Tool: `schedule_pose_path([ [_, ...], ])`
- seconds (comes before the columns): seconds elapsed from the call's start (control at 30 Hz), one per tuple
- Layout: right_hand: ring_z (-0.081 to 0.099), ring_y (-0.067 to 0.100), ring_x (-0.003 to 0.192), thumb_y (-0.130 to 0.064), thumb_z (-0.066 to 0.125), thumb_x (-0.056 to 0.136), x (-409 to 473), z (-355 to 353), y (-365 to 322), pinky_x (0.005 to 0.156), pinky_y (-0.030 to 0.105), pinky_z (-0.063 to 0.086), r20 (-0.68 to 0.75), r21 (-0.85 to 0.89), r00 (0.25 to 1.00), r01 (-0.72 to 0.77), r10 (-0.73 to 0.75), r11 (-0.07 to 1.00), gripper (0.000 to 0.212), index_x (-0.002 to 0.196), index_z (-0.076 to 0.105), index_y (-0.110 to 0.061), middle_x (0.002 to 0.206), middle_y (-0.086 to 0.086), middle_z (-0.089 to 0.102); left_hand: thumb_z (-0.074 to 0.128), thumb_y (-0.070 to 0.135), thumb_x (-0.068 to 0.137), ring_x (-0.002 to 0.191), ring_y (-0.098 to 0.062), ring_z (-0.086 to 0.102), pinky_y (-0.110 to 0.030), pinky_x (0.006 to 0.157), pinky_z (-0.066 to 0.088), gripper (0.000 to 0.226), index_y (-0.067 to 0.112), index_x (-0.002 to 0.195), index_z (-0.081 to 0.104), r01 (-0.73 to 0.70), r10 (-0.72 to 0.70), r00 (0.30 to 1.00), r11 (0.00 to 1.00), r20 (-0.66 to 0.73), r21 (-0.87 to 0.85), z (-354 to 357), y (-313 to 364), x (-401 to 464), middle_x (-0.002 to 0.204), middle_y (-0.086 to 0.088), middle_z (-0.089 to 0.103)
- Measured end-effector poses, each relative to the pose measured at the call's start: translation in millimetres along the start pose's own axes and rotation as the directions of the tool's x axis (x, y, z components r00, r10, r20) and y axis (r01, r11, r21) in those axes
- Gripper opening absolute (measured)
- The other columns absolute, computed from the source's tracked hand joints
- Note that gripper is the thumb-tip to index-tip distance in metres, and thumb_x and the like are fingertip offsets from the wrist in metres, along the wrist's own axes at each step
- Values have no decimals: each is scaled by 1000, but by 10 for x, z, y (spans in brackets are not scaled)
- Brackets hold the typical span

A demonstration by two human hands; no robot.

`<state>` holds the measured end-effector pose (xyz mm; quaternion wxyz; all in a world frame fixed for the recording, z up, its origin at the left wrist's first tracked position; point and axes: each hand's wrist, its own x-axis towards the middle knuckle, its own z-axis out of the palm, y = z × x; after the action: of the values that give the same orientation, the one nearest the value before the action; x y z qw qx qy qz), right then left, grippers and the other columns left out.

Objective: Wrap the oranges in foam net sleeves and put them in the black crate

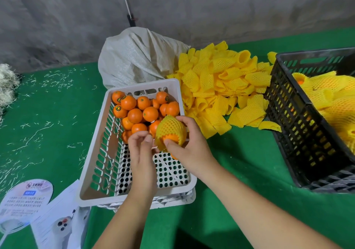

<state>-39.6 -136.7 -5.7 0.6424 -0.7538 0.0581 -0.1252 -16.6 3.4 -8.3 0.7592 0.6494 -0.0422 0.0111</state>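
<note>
My right hand (189, 145) grips an orange in a yellow foam net sleeve (170, 128) above the white basket (96, 171); a patch of bare orange skin shows at the sleeve's lower end. My left hand (141, 148) is beside it, its fingers curled next to the sleeve's lower edge; whether they pinch it I cannot tell. Several bare oranges (143, 108) lie in the basket's far half. A heap of empty yellow sleeves (222, 83) lies right of the basket. The black crate (299, 125) at the far right holds several wrapped oranges (330, 94).
A grey woven sack (138, 56) stands behind the basket against a concrete wall. Printed sheets and a round paper fan (28, 200) lie at the front left on the green cloth. Pale shavings are scattered at the left, with a tangle of fibres (7, 85) at the edge.
</note>
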Motion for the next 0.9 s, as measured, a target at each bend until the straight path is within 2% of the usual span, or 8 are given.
schedule_pose_path([
  [0.13,31,-1,141,-48,73,78,-46,-28,50,112,38,44,232,-146,972,70,-34,987,86,148,24,-56,147,-32,21,51,69,100,133,-21,64,-43,108,52,65,27,149,57,471,-406,863,863,301,-184,95,-21,-9,144,-3,67],
  [0.23,23,9,151,-72,80,70,-72,-30,35,117,46,37,229,119,961,-183,153,976,105,145,6,-73,157,-35,7,49,56,108,137,-19,60,-50,116,47,51,29,150,56,332,-304,897,942,320,-37,173,-85,-41,148,1,64],
  [0.33,36,14,148,-91,76,51,-15,-78,31,118,45,37,128,273,934,-358,335,893,115,147,18,-65,165,-19,24,44,60,107,141,-23,57,-55,119,41,61,24,156,49,246,-240,936,969,258,10,380,-42,-141,151,-2,61],
  [0.43,56,11,131,-84,83,52,53,-147,12,113,46,47,201,255,918,-386,341,887,82,124,45,-72,143,-16,56,33,74,101,146,-20,51,-51,122,35,77,25,161,41,350,-291,908,923,302,-163,552,84,-182,157,-2,56],
  [0.53,63,16,124,-67,94,51,133,-421,-6,104,47,55,226,276,923,-369,313,888,105,142,44,-49,137,-6,61,29,90,88,153,-16,40,-47,126,31,96,30,163,35,224,-240,919,971,313,86,669,111,-145,165,1,44],
  [0.63,73,9,89,-51,95,55,273,-844,-13,70,34,62,80,189,955,-297,286,936,97,138,45,-44,117,-8,68,19,92,79,159,-12,9,-43,128,16,89,52,159,18,-93,-148,940,757,308,647,519,-114,-117,172,11,10],
  [0.73,62,13,57,-37,98,61,507,-1392,67,48,30,49,-202,275,913,-293,353,916,103,147,40,-36,97,3,72,26,90,89,154,-10,12,-45,128,14,76,59,157,8,-157,-335,828,632,450,759,320,-303,-188,163,16,15],
  [0.9,57,13,64,-3,85,82,932,-2574,151,60,28,49,-517,484,714,-211,473,849,104,158,20,-32,101,15,67,40,92,83,146,-28,32,-47,121,27,86,47,155,25,-214,-350,847,462,399,860,487,-280,-229,156,-5,29],
])
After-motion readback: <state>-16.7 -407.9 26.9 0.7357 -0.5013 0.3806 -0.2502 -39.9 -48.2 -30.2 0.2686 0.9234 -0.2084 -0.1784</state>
